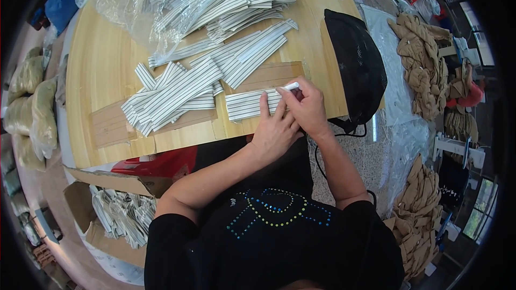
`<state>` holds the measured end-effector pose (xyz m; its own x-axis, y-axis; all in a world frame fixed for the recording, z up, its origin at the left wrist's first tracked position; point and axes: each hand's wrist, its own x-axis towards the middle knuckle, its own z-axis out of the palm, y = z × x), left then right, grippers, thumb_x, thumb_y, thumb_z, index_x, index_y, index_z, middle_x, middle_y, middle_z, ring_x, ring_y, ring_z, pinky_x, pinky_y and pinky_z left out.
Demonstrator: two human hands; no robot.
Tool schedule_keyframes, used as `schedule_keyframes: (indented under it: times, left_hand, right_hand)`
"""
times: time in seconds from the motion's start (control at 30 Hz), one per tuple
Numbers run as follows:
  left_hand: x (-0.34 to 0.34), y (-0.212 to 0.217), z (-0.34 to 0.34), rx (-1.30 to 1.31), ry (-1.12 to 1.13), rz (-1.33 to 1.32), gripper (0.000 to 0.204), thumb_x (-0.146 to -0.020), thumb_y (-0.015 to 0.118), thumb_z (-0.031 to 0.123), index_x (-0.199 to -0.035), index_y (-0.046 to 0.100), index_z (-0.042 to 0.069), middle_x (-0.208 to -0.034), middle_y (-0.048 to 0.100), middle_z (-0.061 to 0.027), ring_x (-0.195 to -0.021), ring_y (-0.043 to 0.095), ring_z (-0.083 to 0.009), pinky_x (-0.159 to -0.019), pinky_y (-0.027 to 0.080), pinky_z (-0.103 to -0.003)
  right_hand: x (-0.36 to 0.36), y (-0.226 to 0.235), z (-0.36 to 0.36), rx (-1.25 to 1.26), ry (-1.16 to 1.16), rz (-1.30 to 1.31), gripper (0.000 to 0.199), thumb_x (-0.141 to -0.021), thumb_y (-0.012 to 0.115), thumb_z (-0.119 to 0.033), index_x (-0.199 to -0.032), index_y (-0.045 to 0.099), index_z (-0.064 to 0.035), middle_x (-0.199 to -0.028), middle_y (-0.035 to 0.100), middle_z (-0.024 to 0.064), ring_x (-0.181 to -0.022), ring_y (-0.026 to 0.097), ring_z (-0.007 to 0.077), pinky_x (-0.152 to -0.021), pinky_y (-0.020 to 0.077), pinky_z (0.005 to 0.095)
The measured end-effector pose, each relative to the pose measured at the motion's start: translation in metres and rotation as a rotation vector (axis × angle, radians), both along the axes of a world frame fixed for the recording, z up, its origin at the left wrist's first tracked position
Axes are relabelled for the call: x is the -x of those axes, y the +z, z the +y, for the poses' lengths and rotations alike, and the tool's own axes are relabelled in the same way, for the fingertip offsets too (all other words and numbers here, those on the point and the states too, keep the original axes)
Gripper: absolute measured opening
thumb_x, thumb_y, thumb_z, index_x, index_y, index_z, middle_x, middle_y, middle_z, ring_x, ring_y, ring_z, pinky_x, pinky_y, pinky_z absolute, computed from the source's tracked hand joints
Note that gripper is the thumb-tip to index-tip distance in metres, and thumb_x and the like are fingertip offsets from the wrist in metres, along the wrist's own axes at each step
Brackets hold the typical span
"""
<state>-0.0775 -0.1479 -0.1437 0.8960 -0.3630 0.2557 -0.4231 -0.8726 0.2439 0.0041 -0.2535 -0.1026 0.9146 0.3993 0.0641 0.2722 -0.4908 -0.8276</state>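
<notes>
A striped white fabric strip (243, 107) lies flat at the front edge of the wooden table. My left hand (273, 130) rests on its right part with fingers spread, pressing it down. Beside it, my right hand (309, 106) is closed around a white pen-like stick (292, 86), held at the strip's upper right end; its tip is hidden by the fingers. Left of the strip sits a crossed stack of similar striped pieces (174, 96). More striped strips (255, 53) lie fanned out just beyond.
Clear plastic (126, 8) partly covers a large striped pile (242, 2) at the table's far side. A black mesh-covered object (357, 67) stands at the right edge, with a cable below. An open cardboard box (80, 204) of striped pieces sits lower left. Brown fabric heaps (422, 67) lie at right.
</notes>
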Motion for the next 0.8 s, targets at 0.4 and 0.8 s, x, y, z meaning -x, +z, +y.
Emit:
schedule_keyframes:
  times: [0.4,0.8]
  left_hand:
    - [-0.001,0.001,-0.001,-0.065,-0.010,0.056,0.053,-0.091,0.056,0.042,-0.133,0.054,0.010,-0.136,0.050,-0.0096,-0.134,0.035,-0.0330,-0.100,0.020,-0.075]
    - [-0.005,-0.022,-0.007,0.152,-0.005,0.060,0.052,-0.092,0.053,0.030,-0.139,0.047,0.009,-0.140,0.046,-0.0125,-0.133,0.037,-0.0336,-0.102,0.020,-0.071]
  right_hand:
    - [0.001,-0.001,0.000,0.003,0.105,-0.113,0.014,-0.086,0.065,-0.003,-0.097,0.059,0.0029,-0.087,0.061,0.0095,-0.077,0.061,0.0193,-0.070,0.0491,0.0296]
    - [0.009,0.006,0.035,0.024,0.254,-0.209,0.010,-0.084,0.065,-0.004,-0.093,0.063,-0.0018,-0.087,0.059,0.0104,-0.083,0.059,0.0241,-0.073,0.0472,0.0329]
